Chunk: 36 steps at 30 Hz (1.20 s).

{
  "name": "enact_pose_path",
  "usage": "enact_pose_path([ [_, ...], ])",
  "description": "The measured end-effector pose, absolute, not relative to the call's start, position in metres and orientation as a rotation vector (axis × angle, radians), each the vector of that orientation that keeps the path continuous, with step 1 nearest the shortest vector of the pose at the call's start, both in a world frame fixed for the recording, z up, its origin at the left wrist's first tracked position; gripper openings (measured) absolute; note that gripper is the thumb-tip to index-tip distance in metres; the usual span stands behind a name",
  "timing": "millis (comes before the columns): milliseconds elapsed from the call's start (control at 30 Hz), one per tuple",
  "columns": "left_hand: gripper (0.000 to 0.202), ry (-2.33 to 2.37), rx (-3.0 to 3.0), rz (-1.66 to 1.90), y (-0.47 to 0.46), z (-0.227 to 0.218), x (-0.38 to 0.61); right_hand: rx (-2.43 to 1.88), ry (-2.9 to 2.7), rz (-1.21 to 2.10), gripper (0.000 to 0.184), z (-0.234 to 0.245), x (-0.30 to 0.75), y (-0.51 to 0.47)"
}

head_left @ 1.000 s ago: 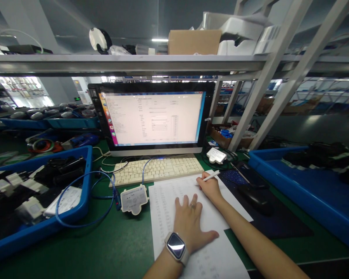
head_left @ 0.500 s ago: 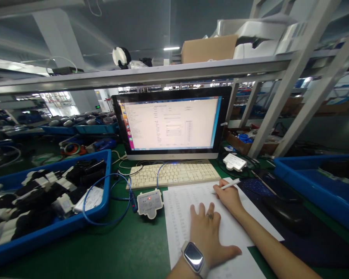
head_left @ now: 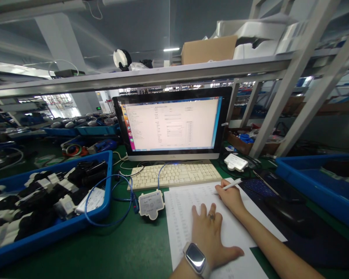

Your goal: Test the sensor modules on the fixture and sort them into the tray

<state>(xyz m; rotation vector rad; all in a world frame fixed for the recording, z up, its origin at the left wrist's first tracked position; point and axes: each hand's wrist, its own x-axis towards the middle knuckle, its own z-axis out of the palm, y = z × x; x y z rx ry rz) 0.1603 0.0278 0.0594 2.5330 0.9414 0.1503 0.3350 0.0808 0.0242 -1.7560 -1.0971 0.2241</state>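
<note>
My left hand lies flat with fingers spread on white printed paper sheets; it wears a ring and a watch. Closed around a white pen, my right hand rests near the top of the sheet. The pen's tip is at the paper, partly hidden by the fingers. Left of the paper sits a small white device with a blue cable beside it. A cream keyboard spans the space behind the sheets, below a lit monitor.
A blue bin of black and white parts stands at left, another blue bin at right. A black mouse is beside my right forearm. Another white device lies right of the keyboard. A shelf crosses above the monitor.
The red light on the white device left of the paper no longer shows. The view has shifted slightly; both hands keep nearly the same pose on the paper.
</note>
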Motion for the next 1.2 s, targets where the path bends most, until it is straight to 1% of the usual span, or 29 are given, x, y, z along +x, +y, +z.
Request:
enact_pose_path([
  [233,0.082,0.951,2.566,0.156,0.028,0.059,0.161,-1.712,-1.078,0.243,0.021,0.023,0.335,0.082],
  [433,0.081,0.974,2.637,0.269,0.029,0.046,0.164,-1.663,-1.018,0.268,0.019,0.021,0.335,0.083],
  [600,0.082,0.982,2.687,0.319,0.030,0.037,0.165,-1.609,-0.892,0.350,0.021,0.024,0.341,0.084],
  [833,0.079,0.988,2.710,0.315,0.030,0.039,0.164,-1.628,-0.840,0.550,0.024,0.032,0.349,0.082],
  [933,0.078,0.983,2.728,0.318,0.030,0.039,0.164,-1.671,-0.870,0.594,0.020,0.036,0.354,0.080],
  [1067,0.077,0.996,2.754,0.338,0.030,0.037,0.164,-1.770,-0.934,0.585,0.008,0.039,0.363,0.076],
  [1200,0.076,0.992,2.767,0.334,0.030,0.039,0.164,-1.868,-1.030,0.535,0.023,0.043,0.367,0.070],
])
